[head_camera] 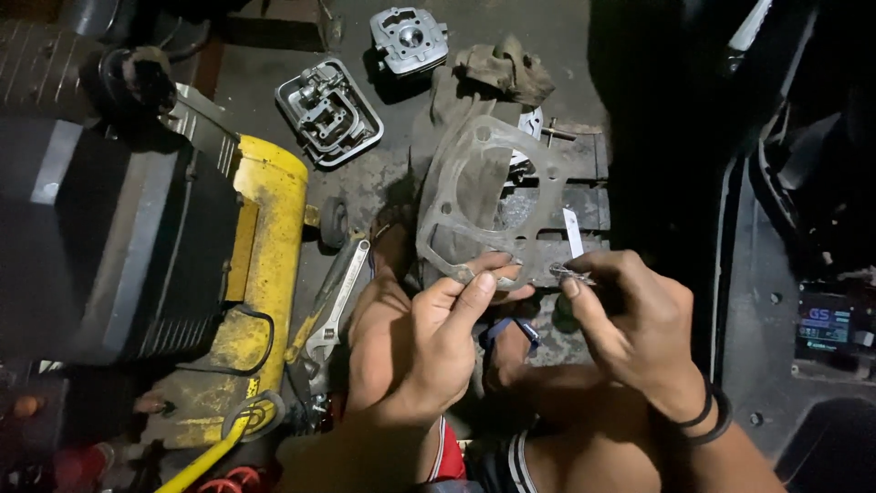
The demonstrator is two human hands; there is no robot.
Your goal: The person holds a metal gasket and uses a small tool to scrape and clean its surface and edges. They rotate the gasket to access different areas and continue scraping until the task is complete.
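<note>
Both hands work close above the knees: left hand (438, 338) fingers pinch the lower edge of a thin grey gasket (484, 196), held upright over the floor; right hand (630, 319) fingers nip a small metal piece (570, 272).

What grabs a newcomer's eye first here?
Centre frame, the left hand holds up a thin pale gasket by its lower edge, the right hand pinching a small metal piece beside it. At left lies a yellow tank; a cylinder head sits on the floor at top.
</note>
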